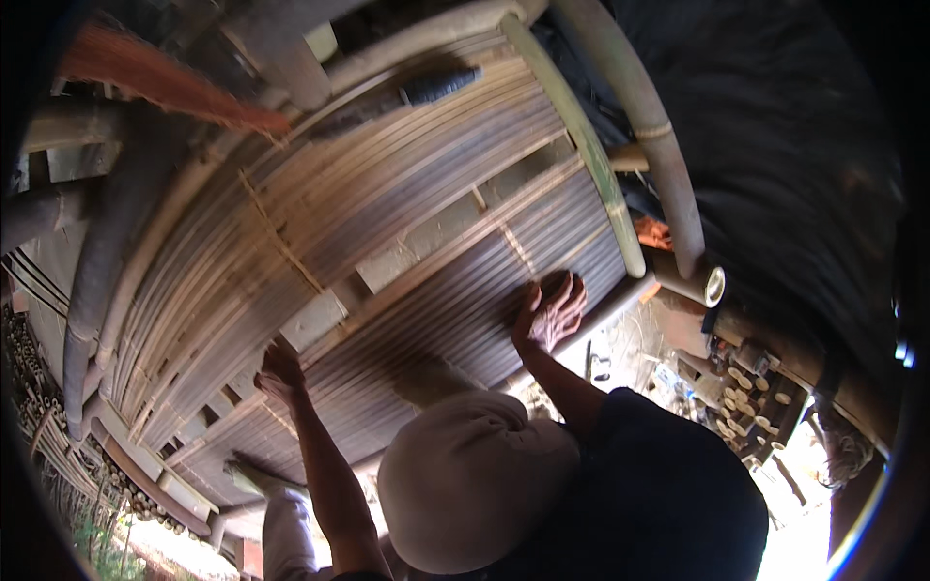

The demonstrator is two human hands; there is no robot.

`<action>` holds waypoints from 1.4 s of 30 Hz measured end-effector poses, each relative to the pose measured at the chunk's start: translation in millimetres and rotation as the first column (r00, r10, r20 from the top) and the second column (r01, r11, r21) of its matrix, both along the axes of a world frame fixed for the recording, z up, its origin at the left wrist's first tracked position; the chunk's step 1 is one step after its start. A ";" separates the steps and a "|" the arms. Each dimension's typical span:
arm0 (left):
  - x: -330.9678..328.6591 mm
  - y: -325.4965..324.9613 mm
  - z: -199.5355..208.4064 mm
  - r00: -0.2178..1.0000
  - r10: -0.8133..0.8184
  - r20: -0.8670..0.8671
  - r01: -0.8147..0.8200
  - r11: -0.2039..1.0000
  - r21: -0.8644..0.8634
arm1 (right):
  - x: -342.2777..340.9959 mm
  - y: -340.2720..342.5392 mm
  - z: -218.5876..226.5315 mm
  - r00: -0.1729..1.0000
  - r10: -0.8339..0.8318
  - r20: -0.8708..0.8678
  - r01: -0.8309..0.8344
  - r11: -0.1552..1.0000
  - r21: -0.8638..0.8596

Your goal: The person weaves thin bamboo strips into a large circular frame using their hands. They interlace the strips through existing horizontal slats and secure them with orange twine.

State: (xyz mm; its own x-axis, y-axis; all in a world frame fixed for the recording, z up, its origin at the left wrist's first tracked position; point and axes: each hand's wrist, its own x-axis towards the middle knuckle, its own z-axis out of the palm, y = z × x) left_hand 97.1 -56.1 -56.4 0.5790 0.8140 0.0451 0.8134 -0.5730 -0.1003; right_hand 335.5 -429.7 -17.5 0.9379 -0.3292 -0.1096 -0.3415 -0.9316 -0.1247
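Note:
My right hand (554,312) lies on the dark bamboo slats (465,281) near their front right edge, fingers apart and holding nothing. Further left, my left hand (281,371) touches the slatted surface beside a gap. Its fingers are in shadow, and I cannot tell how far they are bent. The slats form a wide platform, with paler slats (387,184) across its far part. A long pale strip (455,254) runs between the two parts, with grey openings along it. A thin bamboo crosspiece (276,232) crosses the paler slats.
A green bamboo pole (576,126) borders the platform's right end. A dark, elongated thing (441,85) lies at the far edge. My bent knee (475,474) and my left foot (254,477) are close by. Cut bamboo pieces (751,402) are stacked at right; black sheeting (775,145) hangs behind.

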 end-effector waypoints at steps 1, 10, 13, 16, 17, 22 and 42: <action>-9.1 -0.2 2.5 0.990 0.058 0.131 -0.035 0.984 -0.177 | -2.7 -6.0 -3.6 1.000 0.024 0.016 -0.025 0.998 0.053; 78.4 -52.4 46.4 0.658 0.282 0.699 -0.149 0.958 -0.246 | 147.7 -34.4 29.1 0.999 0.022 0.023 -0.031 0.833 0.552; 133.0 -90.6 46.4 0.600 0.223 0.768 0.152 0.911 -0.383 | 196.3 -17.0 1.3 0.988 0.153 -0.030 -0.120 0.870 0.478; 181.2 -114.2 56.7 0.586 0.118 0.801 0.421 0.801 -0.426 | 194.5 20.1 25.1 0.999 0.040 -0.023 0.005 0.402 0.916; 194.9 -120.3 59.0 0.586 0.073 0.807 0.471 0.780 -0.412 | 184.6 35.1 51.1 0.997 -0.057 -0.051 0.056 0.091 0.994; 226.3 -144.0 67.2 0.628 -0.140 0.765 0.643 0.647 -0.410 | 116.9 61.3 124.1 0.834 0.472 0.286 -0.414 0.192 0.890; 288.7 -167.7 51.8 0.955 -0.233 0.183 0.283 0.534 -0.797 | 196.6 56.6 88.9 0.763 0.575 0.296 -0.596 0.803 -0.024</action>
